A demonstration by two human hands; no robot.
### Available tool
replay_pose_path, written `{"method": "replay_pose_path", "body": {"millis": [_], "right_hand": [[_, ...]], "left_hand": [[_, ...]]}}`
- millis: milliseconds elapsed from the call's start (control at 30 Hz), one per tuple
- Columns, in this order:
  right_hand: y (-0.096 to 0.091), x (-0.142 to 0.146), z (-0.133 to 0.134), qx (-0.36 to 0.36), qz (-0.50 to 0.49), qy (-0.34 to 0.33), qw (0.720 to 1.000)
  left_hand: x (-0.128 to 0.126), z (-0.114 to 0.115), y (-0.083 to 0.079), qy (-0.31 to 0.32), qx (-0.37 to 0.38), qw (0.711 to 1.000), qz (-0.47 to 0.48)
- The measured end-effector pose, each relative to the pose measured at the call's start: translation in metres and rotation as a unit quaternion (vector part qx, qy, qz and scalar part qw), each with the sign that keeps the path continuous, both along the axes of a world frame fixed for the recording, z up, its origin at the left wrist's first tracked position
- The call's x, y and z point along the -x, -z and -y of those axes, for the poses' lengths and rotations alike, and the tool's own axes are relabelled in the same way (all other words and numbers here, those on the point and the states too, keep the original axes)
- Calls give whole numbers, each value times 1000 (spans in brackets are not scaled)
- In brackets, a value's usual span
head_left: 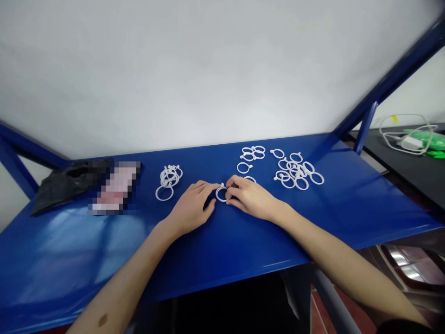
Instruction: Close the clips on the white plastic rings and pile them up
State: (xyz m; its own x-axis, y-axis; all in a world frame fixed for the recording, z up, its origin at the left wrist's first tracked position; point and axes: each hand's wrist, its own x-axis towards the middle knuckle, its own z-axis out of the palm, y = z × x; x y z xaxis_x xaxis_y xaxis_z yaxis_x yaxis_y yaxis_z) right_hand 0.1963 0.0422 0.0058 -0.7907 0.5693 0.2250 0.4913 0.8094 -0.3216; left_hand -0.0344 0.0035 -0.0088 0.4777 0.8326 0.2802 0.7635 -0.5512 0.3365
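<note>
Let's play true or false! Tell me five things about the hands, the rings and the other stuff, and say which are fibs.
1. The right hand has its fingertips on a white ring. True.
2. The table under the hands is yellow. False: it is blue.
3. The left hand is right by that same ring. True.
4. All the other rings sit in one heap. False: they lie on both sides of the hands.
5. A white cable shows at the picture's right. True.

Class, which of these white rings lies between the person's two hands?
The ring between the left hand and the right hand, touched by the right; the other rings lie outside that gap.
</note>
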Motion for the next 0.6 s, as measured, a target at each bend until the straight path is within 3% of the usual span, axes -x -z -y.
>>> {"method": "replay_pose_path", "body": {"millis": [233, 600], "right_hand": [[-1, 1, 3, 41, -10, 19, 999], [2, 2, 2, 38, -36, 7, 999]], "left_hand": [[-2, 0, -1, 12, 9, 1000, -3], [-3, -1, 3, -5, -11, 1000, -13]]}}
